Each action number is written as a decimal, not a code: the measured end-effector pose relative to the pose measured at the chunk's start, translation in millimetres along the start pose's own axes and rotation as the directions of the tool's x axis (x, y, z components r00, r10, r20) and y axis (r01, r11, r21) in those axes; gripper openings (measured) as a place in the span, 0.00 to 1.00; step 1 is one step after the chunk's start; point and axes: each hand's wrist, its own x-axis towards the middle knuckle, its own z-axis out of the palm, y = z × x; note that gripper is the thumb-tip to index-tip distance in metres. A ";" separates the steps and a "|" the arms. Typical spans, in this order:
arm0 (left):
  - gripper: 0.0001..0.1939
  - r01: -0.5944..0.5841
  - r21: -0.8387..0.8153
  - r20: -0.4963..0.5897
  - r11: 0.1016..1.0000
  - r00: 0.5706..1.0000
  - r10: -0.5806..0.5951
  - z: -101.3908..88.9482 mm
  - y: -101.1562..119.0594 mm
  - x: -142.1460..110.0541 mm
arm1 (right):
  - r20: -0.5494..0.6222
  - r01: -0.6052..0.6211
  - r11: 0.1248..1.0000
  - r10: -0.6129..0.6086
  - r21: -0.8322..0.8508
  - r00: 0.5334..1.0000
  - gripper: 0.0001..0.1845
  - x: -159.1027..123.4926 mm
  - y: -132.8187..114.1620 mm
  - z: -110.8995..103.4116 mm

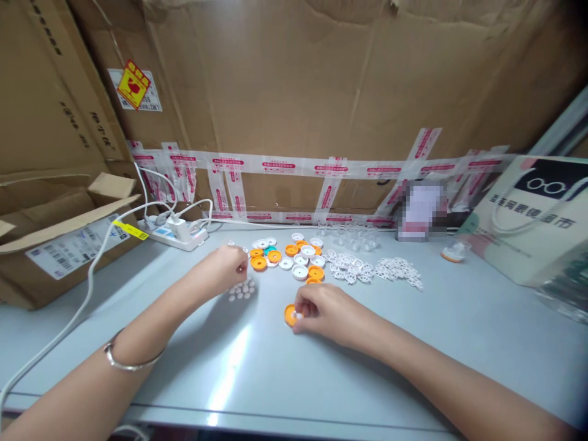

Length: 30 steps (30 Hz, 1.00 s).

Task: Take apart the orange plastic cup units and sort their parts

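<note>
My right hand (324,310) pinches the rim of an orange round cap (289,316) on the table. A small white piece sits inside that cap, partly hidden by the fingers. My left hand (223,267) is closed, fingers curled downward, just above a cluster of small white round pieces (242,290); what it holds, if anything, is hidden. Beyond both hands lie several orange caps (258,263) and white caps (300,272), with one teal cap (270,250) among them.
White openwork plastic parts (351,269) and clear domed pieces (356,237) lie to the right. An orange-based clear assembly (454,252) stands near a paper bag (533,220). At left are a power strip (177,233) with cables and an open carton (59,239). Large cardboard (275,79) backs the table.
</note>
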 end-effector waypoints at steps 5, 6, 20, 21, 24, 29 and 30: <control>0.06 0.038 0.049 0.081 0.998 0.996 -0.042 10.5 -18.2 4.3 | 0.023 -0.031 0.999 0.031 0.009 0.999 0.10 1.2 0.2 -2.4; 0.06 0.031 0.038 0.080 0.999 0.996 -0.034 10.2 -16.4 3.4 | 0.024 -0.031 0.999 0.031 0.007 0.999 0.10 1.3 0.2 -3.0; 0.17 -0.304 -0.480 0.002 0.823 0.938 0.348 28.7 50.4 -13.8 | -0.034 0.010 0.999 -0.008 0.046 0.999 0.13 11.1 12.4 1.6; 0.17 -0.296 -0.485 -0.002 0.823 0.941 0.338 31.3 50.2 -11.6 | -0.028 0.006 0.998 -0.004 0.059 1.000 0.12 11.8 12.6 1.0; 0.16 -0.294 -0.500 -0.021 0.815 0.945 0.327 34.8 48.1 -8.1 | 0.011 0.008 0.992 -0.009 0.123 1.000 0.08 11.7 12.2 -1.6; 0.13 -0.300 -0.517 -0.017 0.801 0.940 0.341 33.7 47.1 -9.3 | -0.014 0.025 0.998 -0.024 0.066 1.000 0.04 8.8 10.4 -4.9; 0.12 -0.299 -0.516 -0.015 0.803 0.940 0.341 33.5 47.4 -9.5 | -0.017 0.030 0.999 -0.030 0.040 0.999 0.05 8.6 10.1 -5.0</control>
